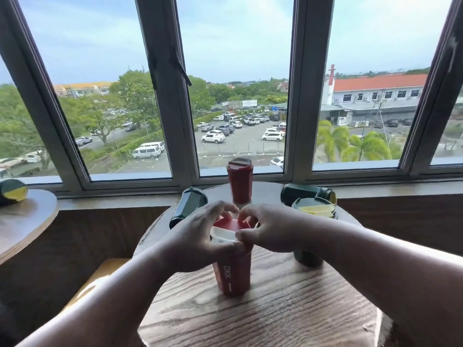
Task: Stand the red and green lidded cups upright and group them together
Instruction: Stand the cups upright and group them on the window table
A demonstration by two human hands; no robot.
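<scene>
Both hands were on the near red cup [234, 276], upright mid-table: left hand [198, 236] curled round its top from the left, right hand [265, 231] pinching the lid rim from the right. Lid mostly hidden by fingers; seated or not, can't tell. Far red cup [240, 182] stood upright straight behind. Left green cup [186, 207] lay tipped, axis running away, nearer the left hand. Right green cup [307, 194] lay sideways behind an upright green cup [313, 246], partly covered by the right forearm.
</scene>
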